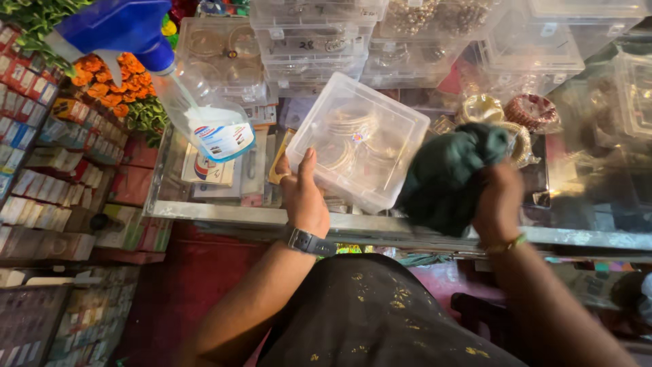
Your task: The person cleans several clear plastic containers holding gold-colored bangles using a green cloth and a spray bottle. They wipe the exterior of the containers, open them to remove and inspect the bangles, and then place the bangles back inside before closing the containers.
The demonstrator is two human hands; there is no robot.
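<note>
Left hand grips the near-left edge of the clear box, tilted over the glass surface. Right hand is clamped on a bunched green cloth, touching the box's right edge. Box's long axis: near-left to far-right, I judge. Spray bottle stands far left.

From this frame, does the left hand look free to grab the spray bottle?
Probably not right away: the left hand is holding the clear plastic box. The spray bottle stands close by to its left, with nothing between them.
</note>
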